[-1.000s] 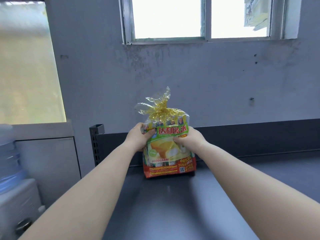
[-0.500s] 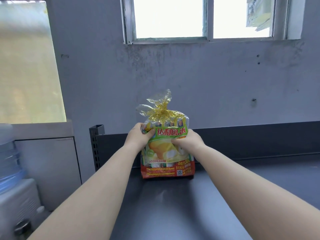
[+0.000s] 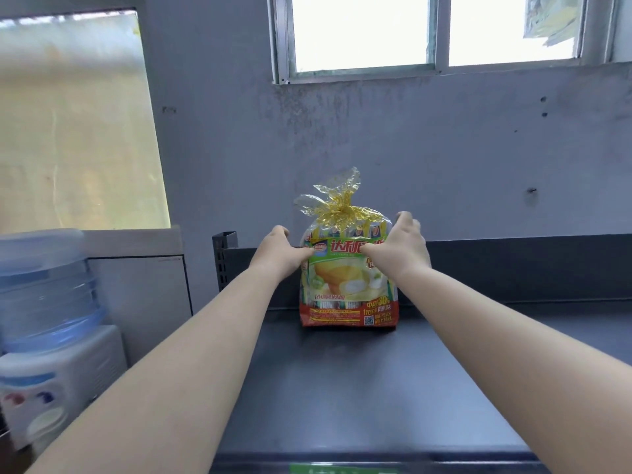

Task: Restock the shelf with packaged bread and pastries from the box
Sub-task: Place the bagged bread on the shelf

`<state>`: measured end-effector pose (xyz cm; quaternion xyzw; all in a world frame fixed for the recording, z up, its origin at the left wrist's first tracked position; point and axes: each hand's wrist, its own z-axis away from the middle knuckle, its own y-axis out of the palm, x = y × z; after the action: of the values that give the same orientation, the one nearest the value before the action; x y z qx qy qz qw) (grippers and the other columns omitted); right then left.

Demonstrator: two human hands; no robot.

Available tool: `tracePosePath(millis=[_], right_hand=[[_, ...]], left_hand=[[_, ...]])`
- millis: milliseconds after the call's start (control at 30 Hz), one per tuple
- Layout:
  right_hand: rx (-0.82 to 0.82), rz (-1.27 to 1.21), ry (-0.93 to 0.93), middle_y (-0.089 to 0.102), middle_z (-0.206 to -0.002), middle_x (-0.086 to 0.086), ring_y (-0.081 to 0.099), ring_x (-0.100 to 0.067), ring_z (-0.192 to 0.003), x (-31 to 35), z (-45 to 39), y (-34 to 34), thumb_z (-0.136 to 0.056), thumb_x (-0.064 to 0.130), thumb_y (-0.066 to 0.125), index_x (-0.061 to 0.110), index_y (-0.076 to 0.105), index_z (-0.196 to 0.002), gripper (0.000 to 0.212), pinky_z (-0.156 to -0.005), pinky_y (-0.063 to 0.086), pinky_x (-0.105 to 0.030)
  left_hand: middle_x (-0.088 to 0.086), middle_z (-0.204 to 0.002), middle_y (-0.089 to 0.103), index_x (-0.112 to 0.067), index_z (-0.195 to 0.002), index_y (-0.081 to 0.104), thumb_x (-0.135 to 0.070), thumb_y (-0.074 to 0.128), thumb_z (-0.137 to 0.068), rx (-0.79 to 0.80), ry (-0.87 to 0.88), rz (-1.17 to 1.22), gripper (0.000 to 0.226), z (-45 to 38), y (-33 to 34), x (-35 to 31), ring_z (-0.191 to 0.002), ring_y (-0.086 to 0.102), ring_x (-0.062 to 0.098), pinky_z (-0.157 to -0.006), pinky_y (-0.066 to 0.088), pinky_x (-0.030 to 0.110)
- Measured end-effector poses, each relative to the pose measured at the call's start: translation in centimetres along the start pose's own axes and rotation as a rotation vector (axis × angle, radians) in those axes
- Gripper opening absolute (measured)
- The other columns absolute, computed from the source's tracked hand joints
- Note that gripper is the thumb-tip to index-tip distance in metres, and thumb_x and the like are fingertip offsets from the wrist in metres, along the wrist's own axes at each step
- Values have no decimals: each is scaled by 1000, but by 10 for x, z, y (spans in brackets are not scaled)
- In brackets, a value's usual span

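A pastry bag (image 3: 347,285), green, yellow and red with a gold-tied clear top, stands upright on the dark shelf top (image 3: 359,388), close to its back rail. My left hand (image 3: 278,253) grips the bag's upper left edge, thumb on the front. My right hand (image 3: 398,249) is at the upper right corner. Its thumb touches the front and its fingers are spread apart beside the bag. The box is out of view.
The shelf's dark back rail (image 3: 513,268) runs along a grey wall under a window (image 3: 434,32). A water dispenser with a blue bottle (image 3: 44,302) stands at the left, beside the shelf's perforated post (image 3: 222,261).
The bag now rests further back on the shelf. My right hand has shifted from the bag's front to its upper right corner, and its fingers have spread. My left hand keeps its grip.
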<state>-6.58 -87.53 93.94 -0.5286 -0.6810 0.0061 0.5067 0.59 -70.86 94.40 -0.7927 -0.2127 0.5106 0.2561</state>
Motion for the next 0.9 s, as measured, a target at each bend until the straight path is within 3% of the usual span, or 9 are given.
tracePosePath(millis=[100, 267, 367, 467, 600, 733, 900], right_hand=[[21, 70, -131, 48, -126, -8, 50, -27, -114, 7, 13, 0, -83, 25, 64, 11, 46, -125, 47, -86, 45, -38], [242, 317, -449, 61, -117, 0, 54, -23, -110, 44, 42, 20, -85, 29, 59, 22, 60, -108, 24, -95, 35, -39], [408, 380, -602, 61, -116, 1, 55, -24, -109, 75, 69, 46, -85, 26, 57, 22, 60, -108, 24, -92, 32, -37], [520, 334, -717, 60, -115, 1, 55, -23, -107, 108, 101, 80, -84, 22, 55, 20, 60, -108, 24, -85, 31, -34], [644, 273, -879, 61, -116, 0, 57, -24, -104, 159, 150, 125, -87, 22, 54, 18, 60, -114, 28, -78, 39, -30], [728, 258, -1061, 61, -116, -5, 58, -27, -102, 217, 205, 164, -89, 25, 53, 15, 60, -115, 29, -76, 47, -32], [782, 268, -1290, 62, -109, -4, 58, -25, -95, 277, 282, 221, -87, 23, 52, 17, 62, -109, 24, -68, 40, -30]], left_hand=[[8, -132, 52, -12, -132, 45, -32, 63, -87, -54, 27, -110, 53, 16, -14, 6, -115, 54, 25, -91, 47, 35], [0, -122, 55, -22, -115, 57, -30, 55, -88, -118, 2, -466, 28, 56, -53, 33, -109, 55, 20, -84, 45, 32], [-2, -122, 55, -24, -114, 57, -24, 49, -89, -126, -49, -651, 26, 86, -85, 59, -111, 54, 20, -79, 43, 30], [-2, -124, 54, -25, -115, 57, -19, 47, -88, -130, -133, -771, 29, 119, -121, 88, -115, 51, 21, -84, 45, 33], [1, -122, 55, -24, -114, 57, -18, 47, -88, -136, -266, -875, 29, 166, -169, 131, -111, 54, 23, -78, 46, 34], [0, -118, 57, -24, -111, 60, -19, 49, -89, -148, -422, -934, 25, 212, -218, 176, -108, 55, 22, -78, 45, 33], [-1, -116, 60, -25, -112, 60, -14, 46, -89, -148, -588, -951, 29, 261, -275, 238, -106, 56, 22, -72, 43, 31]])
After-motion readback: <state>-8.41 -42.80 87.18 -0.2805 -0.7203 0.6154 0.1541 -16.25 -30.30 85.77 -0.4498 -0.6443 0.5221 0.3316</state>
